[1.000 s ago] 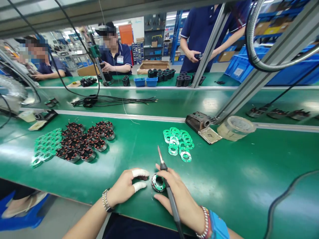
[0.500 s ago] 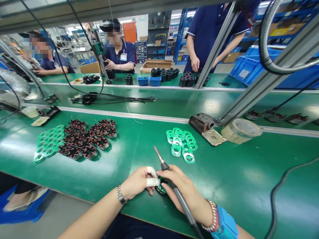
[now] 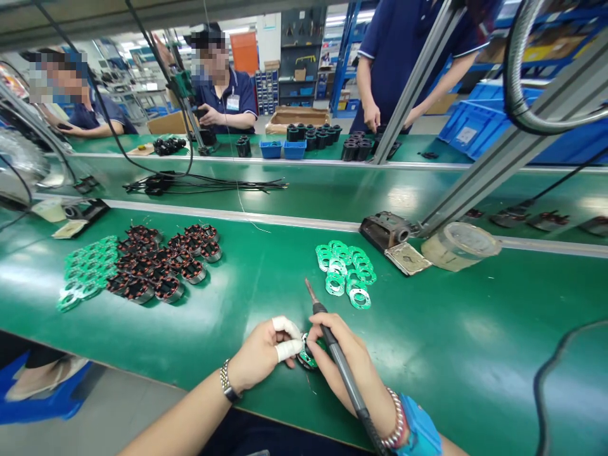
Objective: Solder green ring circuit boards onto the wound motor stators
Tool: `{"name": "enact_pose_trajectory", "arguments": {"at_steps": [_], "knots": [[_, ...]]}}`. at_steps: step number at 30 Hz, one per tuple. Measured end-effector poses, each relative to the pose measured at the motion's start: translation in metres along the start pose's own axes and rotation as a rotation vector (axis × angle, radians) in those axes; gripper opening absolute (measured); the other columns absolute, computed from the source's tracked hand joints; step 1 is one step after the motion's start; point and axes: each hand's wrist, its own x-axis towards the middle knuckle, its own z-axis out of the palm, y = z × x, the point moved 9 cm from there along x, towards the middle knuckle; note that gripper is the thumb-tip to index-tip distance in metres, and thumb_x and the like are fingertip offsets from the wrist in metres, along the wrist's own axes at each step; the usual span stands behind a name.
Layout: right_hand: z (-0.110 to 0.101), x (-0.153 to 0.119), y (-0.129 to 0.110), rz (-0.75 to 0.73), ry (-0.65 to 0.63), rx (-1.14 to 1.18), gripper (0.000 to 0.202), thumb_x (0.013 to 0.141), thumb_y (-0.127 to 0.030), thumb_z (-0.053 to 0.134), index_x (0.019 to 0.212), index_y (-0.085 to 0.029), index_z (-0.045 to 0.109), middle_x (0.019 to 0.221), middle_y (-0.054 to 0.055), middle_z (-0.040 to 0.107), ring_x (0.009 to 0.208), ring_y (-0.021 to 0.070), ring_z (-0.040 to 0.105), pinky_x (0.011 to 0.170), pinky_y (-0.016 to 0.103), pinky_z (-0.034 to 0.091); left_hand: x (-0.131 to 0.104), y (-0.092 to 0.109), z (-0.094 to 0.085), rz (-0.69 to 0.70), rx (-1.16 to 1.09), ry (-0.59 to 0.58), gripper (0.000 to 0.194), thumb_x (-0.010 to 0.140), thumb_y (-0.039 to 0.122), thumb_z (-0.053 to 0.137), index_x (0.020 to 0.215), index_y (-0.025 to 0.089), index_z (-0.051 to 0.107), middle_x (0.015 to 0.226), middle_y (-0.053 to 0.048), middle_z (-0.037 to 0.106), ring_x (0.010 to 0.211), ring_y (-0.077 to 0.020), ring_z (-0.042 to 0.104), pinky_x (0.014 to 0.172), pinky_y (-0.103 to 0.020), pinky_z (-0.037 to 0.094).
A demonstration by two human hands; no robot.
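One round unit (image 3: 308,359) is in work in the head view, and it sits on the green surface (image 3: 256,278) between the two hands, near the front edge. A green ring board lies on its top, so this part seems done. Whether any joint is soldered, I cannot tell, because the fingers cover much of it. The left hand (image 3: 266,351), with white covers on its fingers, has its grip closed on the unit's left edge. The right hand (image 3: 351,361) has its grip around the soldering iron (image 3: 341,364), whose tip points away from the unit, while its fingertips are at the ring. To the left, many wound cores (image 3: 164,269) show no board on them, and loose boards (image 3: 336,273) lie beyond the iron, so most pieces look unjoined. The unit looks low and dark-sided, with an open middle; one thin wire sticks out toward the front.
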Motion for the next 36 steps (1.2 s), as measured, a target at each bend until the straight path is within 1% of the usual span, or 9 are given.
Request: {"name": "enact_pose_trajectory", "arguments": {"at_steps": [4, 12, 16, 20, 24, 27, 29, 32, 36], "knots": [[0.002, 0.000, 0.003, 0.030, -0.001, -0.003, 0.026, 0.079, -0.009, 0.044, 0.103, -0.021, 0.046, 0.074, 0.000, 0.058, 0.063, 0.0123, 0.060, 0.060, 0.021, 0.049, -0.001, 0.001, 0.000, 0.013, 0.001, 0.015, 0.030, 0.062, 0.038, 0.073, 0.066, 0.014, 0.055, 0.062, 0.002, 0.052, 0.052, -0.0074, 0.050, 0.050, -0.019, 0.043], [0.003, -0.003, -0.007, -0.070, 0.069, -0.102, 0.028, 0.079, -0.008, 0.045, 0.104, -0.020, 0.046, 0.074, 0.002, 0.057, 0.068, 0.0164, 0.058, 0.065, 0.029, 0.050, -0.003, -0.001, -0.001, 0.004, 0.005, 0.044, 0.030, 0.066, 0.040, 0.070, 0.067, 0.015, 0.052, 0.061, 0.003, 0.052, 0.049, -0.0077, 0.051, 0.050, -0.020, 0.044], [0.007, -0.005, -0.003, -0.039, 0.049, -0.067, 0.031, 0.078, -0.006, 0.044, 0.106, -0.020, 0.045, 0.074, 0.002, 0.057, 0.069, 0.0164, 0.058, 0.065, 0.029, 0.050, -0.003, 0.003, 0.001, 0.011, 0.021, 0.047, 0.030, 0.065, 0.039, 0.069, 0.065, 0.015, 0.051, 0.063, 0.003, 0.051, 0.051, -0.0075, 0.051, 0.050, -0.020, 0.043], [0.007, -0.004, -0.003, -0.042, 0.061, -0.069, 0.031, 0.077, -0.006, 0.045, 0.105, -0.020, 0.046, 0.074, 0.002, 0.056, 0.070, 0.0171, 0.058, 0.066, 0.030, 0.050, -0.002, 0.004, 0.001, 0.016, 0.021, 0.047, 0.027, 0.066, 0.035, 0.068, 0.064, 0.015, 0.050, 0.061, 0.004, 0.050, 0.050, -0.0069, 0.050, 0.049, -0.019, 0.043], [-0.008, -0.002, -0.008, -0.051, 0.085, -0.059, 0.024, 0.078, -0.011, 0.051, 0.100, -0.020, 0.049, 0.073, 0.002, 0.056, 0.065, 0.0160, 0.057, 0.060, 0.027, 0.049, 0.001, -0.002, -0.002, -0.033, 0.027, 0.041, 0.022, 0.067, 0.028, 0.066, 0.065, 0.016, 0.049, 0.057, 0.005, 0.050, 0.047, -0.0075, 0.051, 0.048, -0.019, 0.044], [-0.026, -0.004, -0.015, -0.093, 0.082, -0.045, 0.014, 0.081, -0.012, 0.050, 0.091, -0.021, 0.054, 0.064, -0.001, 0.054, 0.054, 0.0131, 0.054, 0.052, 0.023, 0.046, 0.003, -0.004, -0.003, -0.057, 0.033, 0.031, 0.018, 0.066, 0.025, 0.064, 0.064, 0.016, 0.049, 0.055, 0.005, 0.051, 0.046, -0.0080, 0.052, 0.048, -0.020, 0.045], [-0.034, -0.006, -0.021, -0.155, 0.051, -0.043, 0.016, 0.082, -0.012, 0.051, 0.093, -0.022, 0.057, 0.060, -0.002, 0.055, 0.051, 0.0128, 0.053, 0.050, 0.023, 0.045, 0.003, -0.004, -0.004, -0.054, 0.029, 0.027, 0.017, 0.066, 0.024, 0.064, 0.064, 0.015, 0.049, 0.056, 0.004, 0.051, 0.046, -0.0083, 0.053, 0.049, -0.021, 0.045], [-0.044, -0.013, -0.028, -0.215, 0.021, -0.027, 0.026, 0.081, -0.012, 0.053, 0.105, -0.021, 0.058, 0.064, 0.001, 0.059, 0.056, 0.0151, 0.056, 0.053, 0.027, 0.048, 0.003, -0.004, -0.004, -0.058, 0.019, 0.020, 0.018, 0.067, 0.025, 0.064, 0.065, 0.015, 0.049, 0.055, 0.004, 0.052, 0.045, -0.0086, 0.054, 0.049, -0.021, 0.045], [-0.047, -0.017, -0.025, -0.151, -0.010, 0.035, 0.021, 0.081, -0.010, 0.050, 0.094, -0.020, 0.063, 0.060, 0.003, 0.058, 0.054, 0.0162, 0.055, 0.050, 0.029, 0.048, 0.003, -0.006, -0.005, -0.065, 0.025, 0.025, 0.020, 0.068, 0.027, 0.064, 0.065, 0.016, 0.048, 0.053, 0.004, 0.054, 0.045, -0.0101, 0.056, 0.048, -0.021, 0.044]]}}
